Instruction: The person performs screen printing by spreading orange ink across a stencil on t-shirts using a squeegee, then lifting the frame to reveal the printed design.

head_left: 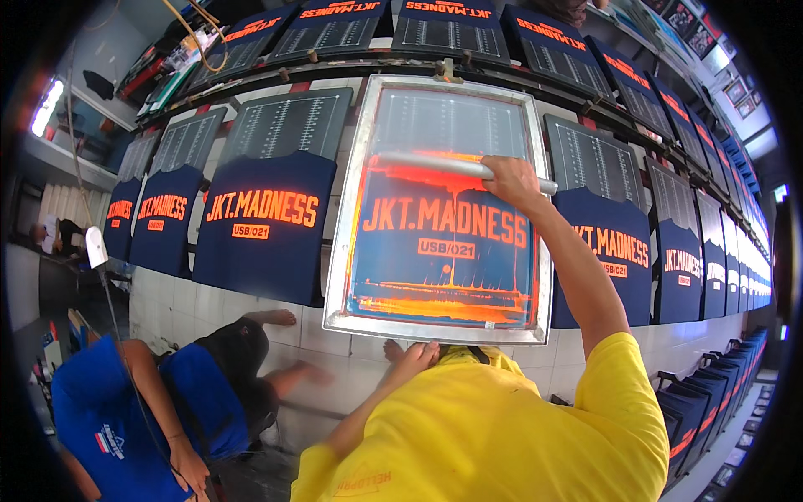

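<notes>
A screen-printing frame (335, 289) with metal sides lies over a dark blue shirt on a board in front of me. Orange lettering shows through its mesh, and orange ink is smeared along the near end. My right hand (512, 179) is closed around the right part of a long squeegee (435, 165) with a grey handle. It spans the far half of the mesh, with a band of orange ink beside it. My left hand (418, 358) is at the frame's near edge, its fingers curled against the rim and partly hidden.
Printed blue shirts (263, 201) on dark boards (284, 113) line both sides, with another row beyond a rail. At lower left a person in a blue shirt (104, 410) sits close by. A cord (125, 351) with a white fitting hangs at left.
</notes>
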`<state>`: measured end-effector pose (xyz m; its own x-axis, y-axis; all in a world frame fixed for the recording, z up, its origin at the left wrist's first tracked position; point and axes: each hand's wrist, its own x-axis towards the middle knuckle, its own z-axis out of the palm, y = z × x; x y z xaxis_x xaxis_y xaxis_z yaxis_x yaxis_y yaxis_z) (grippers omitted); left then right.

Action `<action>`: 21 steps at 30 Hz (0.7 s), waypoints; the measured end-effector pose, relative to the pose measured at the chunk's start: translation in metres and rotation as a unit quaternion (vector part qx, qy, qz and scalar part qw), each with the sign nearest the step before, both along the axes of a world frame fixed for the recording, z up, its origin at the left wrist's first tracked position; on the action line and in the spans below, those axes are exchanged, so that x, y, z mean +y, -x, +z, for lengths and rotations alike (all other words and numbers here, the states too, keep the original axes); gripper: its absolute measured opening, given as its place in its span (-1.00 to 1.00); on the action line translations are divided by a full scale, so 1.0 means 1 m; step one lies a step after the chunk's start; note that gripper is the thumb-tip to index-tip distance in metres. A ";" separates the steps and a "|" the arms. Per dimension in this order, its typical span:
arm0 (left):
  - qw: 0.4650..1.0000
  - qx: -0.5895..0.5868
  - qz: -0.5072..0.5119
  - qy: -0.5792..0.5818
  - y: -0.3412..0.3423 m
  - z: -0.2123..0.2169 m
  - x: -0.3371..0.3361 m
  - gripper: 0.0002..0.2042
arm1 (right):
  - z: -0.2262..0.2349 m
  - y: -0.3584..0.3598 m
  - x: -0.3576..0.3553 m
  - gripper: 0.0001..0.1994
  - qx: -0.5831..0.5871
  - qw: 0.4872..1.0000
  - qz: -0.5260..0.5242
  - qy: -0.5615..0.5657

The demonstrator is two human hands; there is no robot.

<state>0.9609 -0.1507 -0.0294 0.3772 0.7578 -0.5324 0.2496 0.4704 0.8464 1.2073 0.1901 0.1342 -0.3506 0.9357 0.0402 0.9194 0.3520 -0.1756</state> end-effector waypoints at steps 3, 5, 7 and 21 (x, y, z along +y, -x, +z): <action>0.997 0.047 -0.028 -0.046 0.002 -0.001 0.003 -0.47 | 0.006 0.008 -0.005 -0.71 -0.018 1.000 -0.002 0.010; 0.998 0.024 -0.034 -0.042 0.002 0.011 0.009 -0.47 | 0.003 0.003 -0.006 -0.71 -0.011 1.000 0.013 0.004; 0.999 -0.005 -0.032 -0.034 0.003 0.013 0.011 -0.48 | 0.003 0.002 -0.002 -0.71 -0.009 1.000 -0.004 0.022; 0.995 0.012 -0.010 -0.094 -0.001 0.026 0.014 -0.51 | 0.004 0.002 -0.007 -0.71 -0.020 0.999 -0.022 0.027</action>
<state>0.9615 -0.1369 -0.0029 0.3817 0.8375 -0.3910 0.2792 0.2988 0.9126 1.2052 0.1826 0.1384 -0.3089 0.9508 -0.0231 0.9406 0.3018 -0.1556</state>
